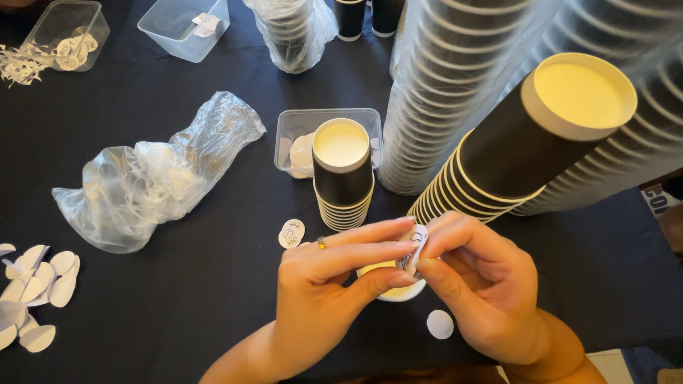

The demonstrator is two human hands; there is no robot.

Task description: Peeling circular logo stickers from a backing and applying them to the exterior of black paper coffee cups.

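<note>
Cup stacks [498, 107] are crowding the far edge; bare black tablecloth [178, 306] is lying open to the left. Left hand [327, 284] and right hand [484, 291] are pinching a small round sticker [414, 245] between closed fingertips, directly above a paper cup [398, 288].

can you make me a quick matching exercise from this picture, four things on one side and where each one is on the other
Things:
1. round sticker
2. crumpled plastic bag
3. short cup stack
4. white paper disc

Places:
A. on the cloth below the right hand
B. pinched between both hands' fingers
C. left of the clear tub
D. directly above the left hand

Pairs: 1-B, 2-C, 3-D, 4-A
</note>
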